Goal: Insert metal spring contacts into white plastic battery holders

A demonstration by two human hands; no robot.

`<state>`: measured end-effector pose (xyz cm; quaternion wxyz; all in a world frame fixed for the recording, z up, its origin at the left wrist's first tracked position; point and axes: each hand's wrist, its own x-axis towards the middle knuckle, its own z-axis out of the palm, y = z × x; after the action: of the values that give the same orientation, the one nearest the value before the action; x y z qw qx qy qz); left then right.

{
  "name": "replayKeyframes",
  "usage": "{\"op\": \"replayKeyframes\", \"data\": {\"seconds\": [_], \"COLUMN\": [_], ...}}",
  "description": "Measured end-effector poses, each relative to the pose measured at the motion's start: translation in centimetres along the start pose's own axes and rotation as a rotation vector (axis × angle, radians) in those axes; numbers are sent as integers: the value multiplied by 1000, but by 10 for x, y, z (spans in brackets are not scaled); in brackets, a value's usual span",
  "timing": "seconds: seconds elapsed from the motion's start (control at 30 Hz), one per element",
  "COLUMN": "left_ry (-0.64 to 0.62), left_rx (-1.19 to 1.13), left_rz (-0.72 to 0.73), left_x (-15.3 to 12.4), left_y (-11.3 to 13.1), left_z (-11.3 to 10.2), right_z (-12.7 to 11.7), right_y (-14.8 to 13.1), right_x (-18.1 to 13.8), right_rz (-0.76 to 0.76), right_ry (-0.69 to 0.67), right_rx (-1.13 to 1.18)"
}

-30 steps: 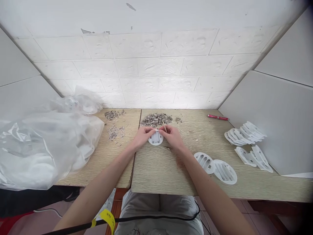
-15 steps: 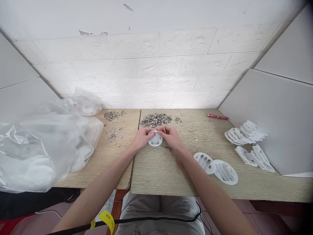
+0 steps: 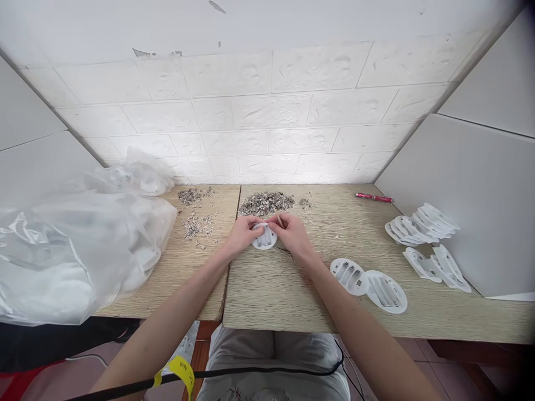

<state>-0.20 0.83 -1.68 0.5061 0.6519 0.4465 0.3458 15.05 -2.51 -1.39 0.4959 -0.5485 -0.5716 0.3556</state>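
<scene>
Pinching the top edge of a white slotted disc (image 3: 265, 240), the left hand (image 3: 242, 234) and the right hand (image 3: 292, 231) meet at its two sides, thumbs on its upper face and fingers curled in. Both hands are closed on it, probably to keep so light a part steady while the fingertips work at its far rim. A thin tan stick (image 3: 278, 217) also rises from the right hand's grip, perhaps tucked there so it stays ready; its tip is too small to make out.

The held disc is over the tabletop (image 3: 276, 295), its slots facing up, with small metal parts showing at their near ends. Just beyond the disc is a heap of small metal pieces (image 3: 267, 203), seemingly kept within fingertip reach.

Well to the left of the disc, a large translucent bag (image 3: 100, 245) bulges with rounded white shapes, blurred by the plastic; they may be similar parts. To the disc's right and nearer the body, two slotted discs (image 3: 387, 292) overlap slightly. Farther right of it, a leaning row of white parts (image 3: 422, 224) is nested closely, likely to save room.
</scene>
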Motion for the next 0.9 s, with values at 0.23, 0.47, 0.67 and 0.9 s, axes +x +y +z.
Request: {"op": "replayKeyframes", "data": {"seconds": [0.23,0.47,0.67,0.9], "left_ry": [10,-90,-131,12], "left_rx": [69,-508,-669,-659], "left_rz": [51,-85,-35,-16], "left_x": [-1,-2,-2,4], "left_y": [1,10,10,7], "left_z": [2,-1,1,-5], "right_z": [1,-2,-6,-1], "right_y": [0,6,5,0], "right_x": [-2,5,9,4], "right_rz": [-21,240,380,221], "right_ry": [2,107,97,8], "right_rx": [-10,434,739,197]}}
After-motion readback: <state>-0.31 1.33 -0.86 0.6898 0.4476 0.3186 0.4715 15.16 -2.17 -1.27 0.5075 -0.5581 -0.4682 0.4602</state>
